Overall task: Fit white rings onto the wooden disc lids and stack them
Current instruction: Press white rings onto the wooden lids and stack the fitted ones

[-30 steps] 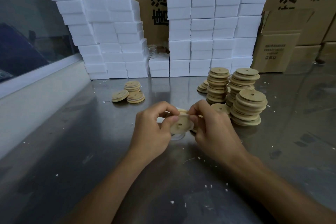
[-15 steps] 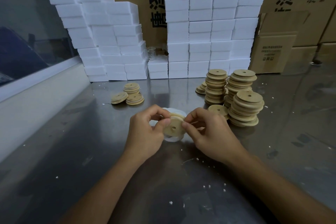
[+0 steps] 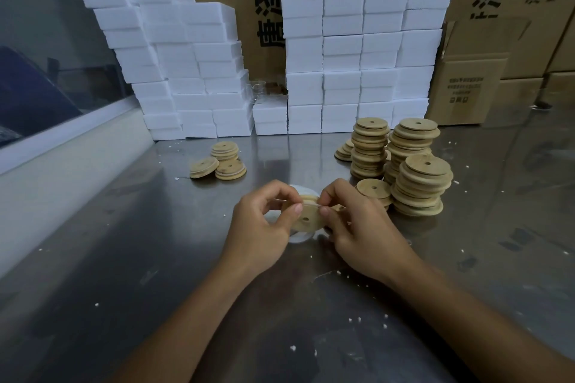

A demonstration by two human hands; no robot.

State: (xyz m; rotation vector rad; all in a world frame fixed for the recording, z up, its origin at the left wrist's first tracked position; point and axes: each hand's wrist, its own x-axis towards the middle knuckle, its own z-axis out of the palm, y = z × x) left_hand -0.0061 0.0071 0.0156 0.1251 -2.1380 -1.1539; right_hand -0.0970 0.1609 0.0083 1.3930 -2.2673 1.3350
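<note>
Wooden finished lids lie far left; the left hand and right hand both pinch one wooden disc lid above the steel table, its white ring mostly hidden behind fingers. Unfitted stacks stand right.

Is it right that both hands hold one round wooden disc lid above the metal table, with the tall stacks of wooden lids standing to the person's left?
Not quite. The head view shows the left hand and right hand holding one round wooden disc lid above the metal table, but the tall stacks of wooden lids stand to the person's right. Only a small group of lids lies to the left.
</note>
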